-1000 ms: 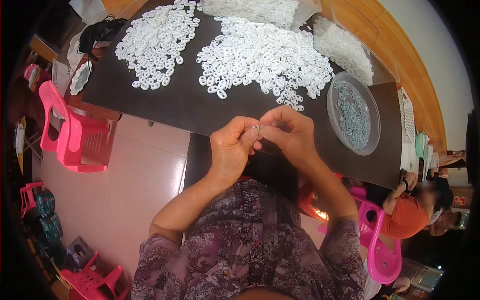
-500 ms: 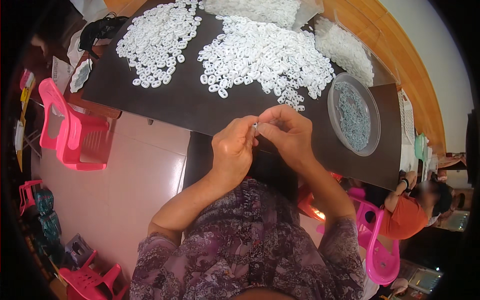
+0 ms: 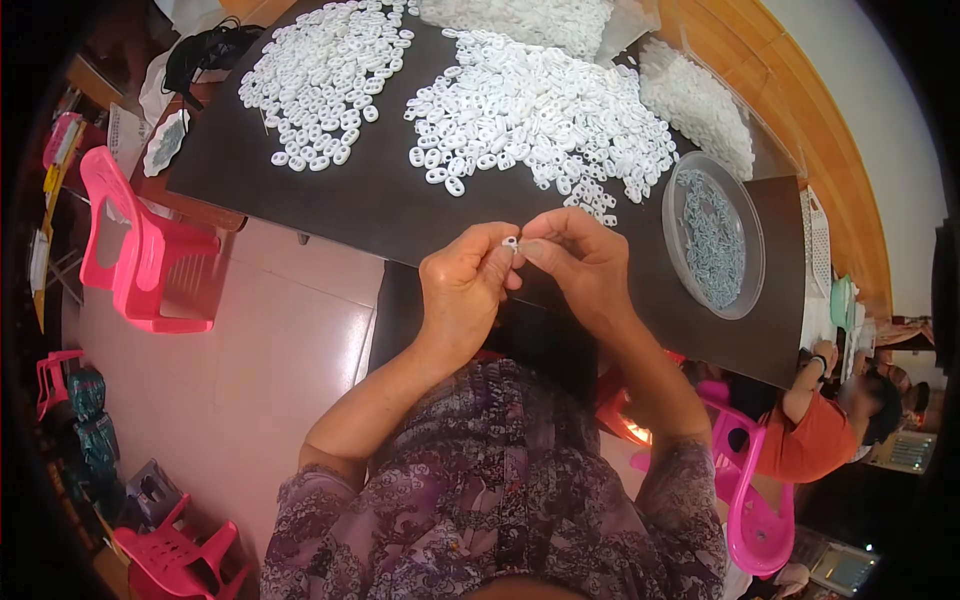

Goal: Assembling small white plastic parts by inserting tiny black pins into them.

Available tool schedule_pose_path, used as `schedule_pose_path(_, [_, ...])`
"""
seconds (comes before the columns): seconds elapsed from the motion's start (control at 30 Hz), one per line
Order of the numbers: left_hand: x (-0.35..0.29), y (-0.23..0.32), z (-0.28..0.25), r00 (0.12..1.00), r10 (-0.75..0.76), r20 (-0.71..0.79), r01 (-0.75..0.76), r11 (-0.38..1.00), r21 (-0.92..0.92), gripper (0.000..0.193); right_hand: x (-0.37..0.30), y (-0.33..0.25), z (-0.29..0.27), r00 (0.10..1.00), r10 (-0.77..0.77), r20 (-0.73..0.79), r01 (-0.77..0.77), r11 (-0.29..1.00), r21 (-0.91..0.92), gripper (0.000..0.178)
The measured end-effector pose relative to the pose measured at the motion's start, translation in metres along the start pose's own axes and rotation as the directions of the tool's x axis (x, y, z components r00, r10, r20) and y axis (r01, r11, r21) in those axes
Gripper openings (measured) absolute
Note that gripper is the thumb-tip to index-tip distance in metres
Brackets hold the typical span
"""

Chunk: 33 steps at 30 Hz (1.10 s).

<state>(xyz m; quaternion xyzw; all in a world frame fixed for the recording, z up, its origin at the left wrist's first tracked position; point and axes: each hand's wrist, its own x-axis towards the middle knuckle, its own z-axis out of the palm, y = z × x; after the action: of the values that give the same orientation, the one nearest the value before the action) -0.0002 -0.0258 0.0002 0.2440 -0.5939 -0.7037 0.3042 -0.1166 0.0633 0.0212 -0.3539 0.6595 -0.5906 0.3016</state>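
Over the table's near edge, my left hand [image 3: 460, 290] pinches a small white plastic piece with holes [image 3: 510, 242] between thumb and forefinger. My right hand [image 3: 585, 265] meets it from the other side, thumb and forefinger pressed together at the piece. Whatever sits between those right fingertips is too small to make out. Beyond my hands lies a large heap of white oval two-holed pieces [image 3: 545, 110], with smaller white pieces [image 3: 590, 195] at its near edge. To the right, a round clear tub [image 3: 672, 240] holds many small grey-blue metal parts that look like screws [image 3: 712, 245].
Another pile of white oval pieces [image 3: 325, 80] covers the table's [image 3: 330, 205] far left. Clear bags of white parts [image 3: 695, 105] line the back. A pink chair [image 3: 140, 250] stands at left; a person in orange [image 3: 810, 435] sits at right beside a magenta chair [image 3: 755, 500].
The white piece shows more clearly above my left fingertips, and both hands have shifted only slightly. The whole view has tilted a little.
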Motion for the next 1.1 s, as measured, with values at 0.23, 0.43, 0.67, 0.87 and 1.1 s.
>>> schedule_pose_path(0.23, [-0.001,0.0,0.002,1.0,0.003,-0.028,-0.004,1.0,-0.015,0.013,0.0,0.005,0.001,0.997,-0.065,0.043,0.069,0.993,-0.096,0.005])
schedule_pose_path(0.43, [-0.003,-0.004,0.004,0.992,0.124,-0.028,-0.121,0.989,0.089,0.013,0.003,0.012,0.011,0.976,-0.218,0.016,0.213,0.928,-0.306,0.003])
schedule_pose_path(0.67, [-0.003,-0.011,0.006,0.977,0.194,-0.085,-0.179,0.971,0.161,0.013,0.005,0.018,0.018,0.962,-0.272,-0.005,0.245,0.874,-0.42,0.004])
schedule_pose_path(0.87, [0.002,-0.002,0.004,0.996,0.039,-0.078,-0.041,0.999,-0.02,0.013,0.008,0.01,0.006,0.969,-0.246,0.034,0.243,0.914,-0.326,0.011])
schedule_pose_path(1.1, [0.001,0.001,0.005,0.997,0.027,-0.073,-0.03,0.999,-0.04,0.013,0.007,-0.001,0.007,0.991,-0.134,0.019,0.134,0.957,-0.256,0.01])
